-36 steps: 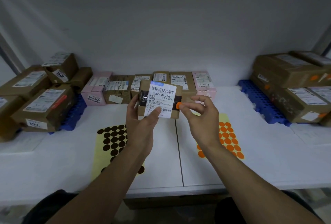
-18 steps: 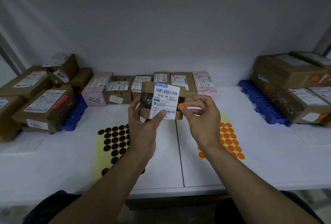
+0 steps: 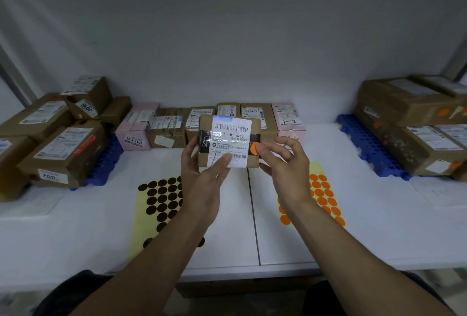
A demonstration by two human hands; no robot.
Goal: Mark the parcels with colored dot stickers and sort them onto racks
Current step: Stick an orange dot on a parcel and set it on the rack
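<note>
My left hand (image 3: 202, 176) grips a small brown parcel (image 3: 228, 145) with a white barcode label, held up above the white table (image 3: 379, 227). An orange dot sticker (image 3: 254, 148) sits at the label's right edge, and the thumb of my right hand (image 3: 283, 164) presses on it while the other fingers curl loosely beside the parcel. A sheet of dark brown dot stickers (image 3: 161, 196) lies on the table under my left arm. Under my right wrist lies a sheet of orange dot stickers (image 3: 323, 196).
A row of unsorted brown and pink parcels (image 3: 227, 118) lines the back wall. Stacked parcels sit on a blue rack (image 3: 106, 161) at the left and on another blue rack (image 3: 366, 146) at the right, some with orange dots.
The parcel has tilted a little more upright toward me, and my right thumb has brought the orange sticker flat against the label's right edge.
</note>
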